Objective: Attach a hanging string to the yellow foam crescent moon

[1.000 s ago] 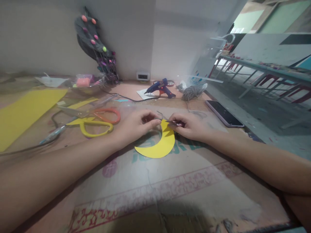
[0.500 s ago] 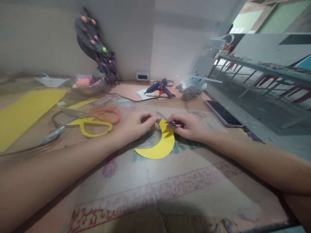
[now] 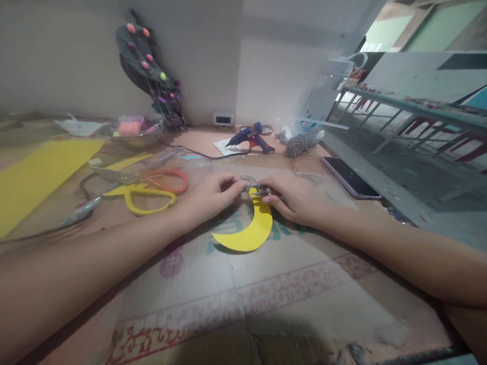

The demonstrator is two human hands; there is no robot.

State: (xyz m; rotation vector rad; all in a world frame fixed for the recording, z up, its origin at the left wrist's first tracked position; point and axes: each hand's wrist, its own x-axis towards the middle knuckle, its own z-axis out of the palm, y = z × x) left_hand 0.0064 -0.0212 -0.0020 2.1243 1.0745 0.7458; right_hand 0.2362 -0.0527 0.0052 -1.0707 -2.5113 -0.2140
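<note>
A flat yellow paper crescent (image 3: pixel 254 230) lies low over the plastic-covered table, its upper tip between my hands. My left hand (image 3: pixel 215 197) is closed in a pinch at that tip, on a thin grey yarn (image 3: pixel 246 178) that loops up beside the fingertips. Whether the pinch also takes in the paper is hard to see. My right hand (image 3: pixel 292 198) is closed round small thread snips (image 3: pixel 261 190). Their two blades point left, apart, across the crescent's tip close to my left fingertips. The snips' handles are mostly hidden in the hand.
To the left lie scissors (image 3: pixel 157 205) with orange and yellow handles and a yellow sheet (image 3: pixel 45 177). Behind are a blue glue gun (image 3: pixel 249 137) with its cord, a small digital clock (image 3: pixel 223 119) and a grey yarn bundle (image 3: pixel 302 144). A phone (image 3: pixel 350 177) lies at the right edge.
The snips in my right hand have opened and moved left to the crescent's tip. The crescent has shifted slightly. My left hand stays almost still.
</note>
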